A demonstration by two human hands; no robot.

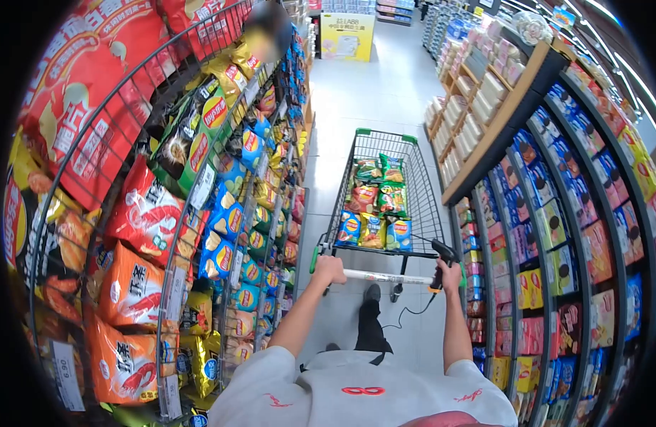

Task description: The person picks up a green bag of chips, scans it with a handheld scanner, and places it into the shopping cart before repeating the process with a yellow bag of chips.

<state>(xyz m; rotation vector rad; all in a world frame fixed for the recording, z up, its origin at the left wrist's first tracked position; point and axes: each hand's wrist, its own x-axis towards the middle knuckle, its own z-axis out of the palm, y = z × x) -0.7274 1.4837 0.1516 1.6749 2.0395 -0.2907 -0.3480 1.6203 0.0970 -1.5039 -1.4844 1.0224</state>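
A wire shopping cart [422,165] with green corner trim stands in front of me in the aisle. My left hand [330,270] is closed around the left end of its white handle bar [388,277]. At the bar's right end, my right hand [449,276] is wrapped round a black handheld scanner [442,250] with a cable [418,312] hanging from it. Whether those fingers also grip the bar is hidden. Several chip bags [373,231] lie in rows in the cart, in green, red, yellow and blue.
Wire shelves of snack bags [139,285] line the left side, close to the cart. On the right run shelves of boxed biscuits [534,213] and a wooden-framed rack [484,128]. Pale floor tiles [349,85] lead ahead to a yellow display box [347,37].
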